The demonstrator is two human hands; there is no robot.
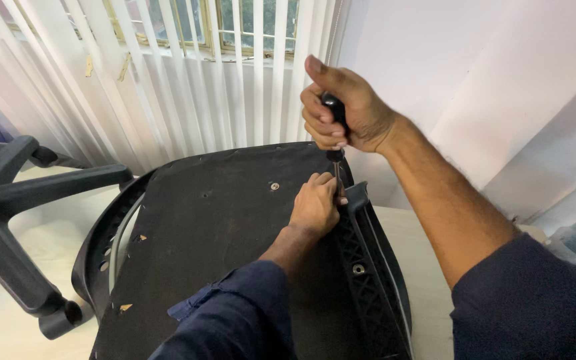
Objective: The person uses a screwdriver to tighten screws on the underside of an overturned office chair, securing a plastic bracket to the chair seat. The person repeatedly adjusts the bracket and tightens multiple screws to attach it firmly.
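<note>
- Dark blue sleeves (235,313) of mine fill the bottom edge, closest to the lens, one on each forearm.
- Beyond them lies the upturned chair seat (215,227), its black fabric underside facing me, resting on the pale table (8,313) and reaching from the lower middle of the view up toward the window.
- My left hand (315,205) rests on the far right part of the seat, fingers curled and pressed together against the black plastic bracket (357,197) at the seat's edge, right where the tool tip meets it.
- My right hand (345,110) is raised above the left, wrapped tight in a fist on the black handle of a screwdriver (335,133), thumb pointing up; the shaft runs straight down to the left fingers.
- I cannot tell what the tip sits in; the left fingers hide it.
- A metal screw socket (275,186) shows in the fabric just left of my left hand, and another hole (359,269) sits in the ribbed plastic frame (368,287) along the seat's right side.
- Well apart at the left, the black star-shaped chair base (8,200) with a caster (61,319) lies on the table.
- White vertical blinds (188,80) hang behind, a white wall (488,80) to the right, and a clear plastic cup (573,245) at the right edge.
</note>
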